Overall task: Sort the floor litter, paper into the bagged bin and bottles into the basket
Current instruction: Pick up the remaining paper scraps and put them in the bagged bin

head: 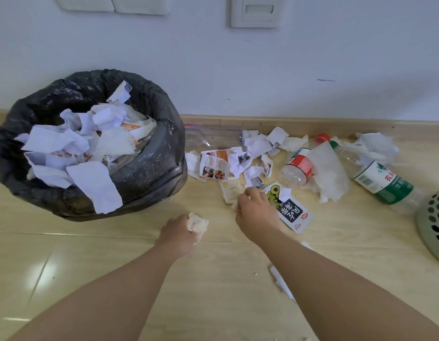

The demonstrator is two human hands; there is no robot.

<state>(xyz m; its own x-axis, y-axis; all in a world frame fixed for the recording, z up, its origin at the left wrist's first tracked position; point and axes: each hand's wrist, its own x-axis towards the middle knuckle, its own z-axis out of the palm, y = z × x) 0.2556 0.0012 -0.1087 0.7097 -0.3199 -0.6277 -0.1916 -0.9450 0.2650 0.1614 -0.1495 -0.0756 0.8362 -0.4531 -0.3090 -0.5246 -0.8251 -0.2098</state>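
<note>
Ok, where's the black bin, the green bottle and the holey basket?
Black bagged bin (152, 168), head view, bag's bare right side.
Clear plastic bottle with green label (383, 185), head view, on label.
Grey-green perforated plastic basket (435, 217), head view, holed wall.

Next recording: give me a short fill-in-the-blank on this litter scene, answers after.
1. The black-bagged round bin is heaped with crumpled ____.
2. The clear plastic bottle with the green label lies on the ____, outside the perforated green basket.
3. The crumpled cream tissue wad is gripped by the person's ____.
Missing: paper; floor; left hand.
</note>
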